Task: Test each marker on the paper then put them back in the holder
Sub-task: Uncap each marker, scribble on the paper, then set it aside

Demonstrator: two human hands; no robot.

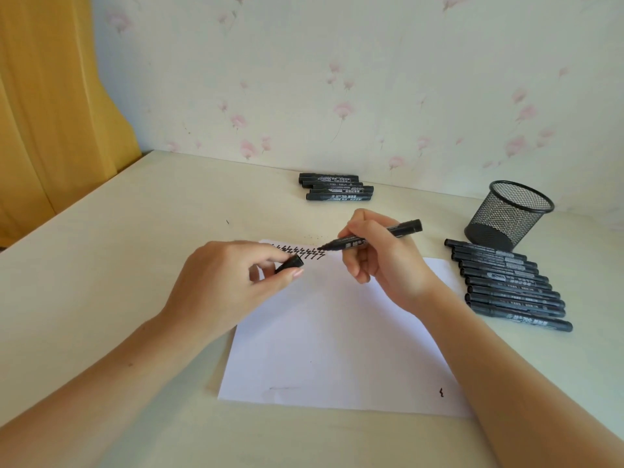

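5 capped black markers (338, 188) at back, approx 10 in right row (510, 285), 1 uncapped marker (371, 237), 1 loose cap (289, 263), 1 mesh holder (506, 214), 1 paper sheet (337, 339).

Bright, even daylight, soft and diffuse with no glare; the paper (337, 332) reads slightly bluish-white against the cream table (101, 248). Shadows are faint: a soft one under the left hand (229, 285) just left of its pinch, another below the right hand (378, 255) under its grip on the marker (371, 238). Wide-angle bend shows at the frame edges, forearms stretch large at the bottom corners, and detail is mildly soft overall.
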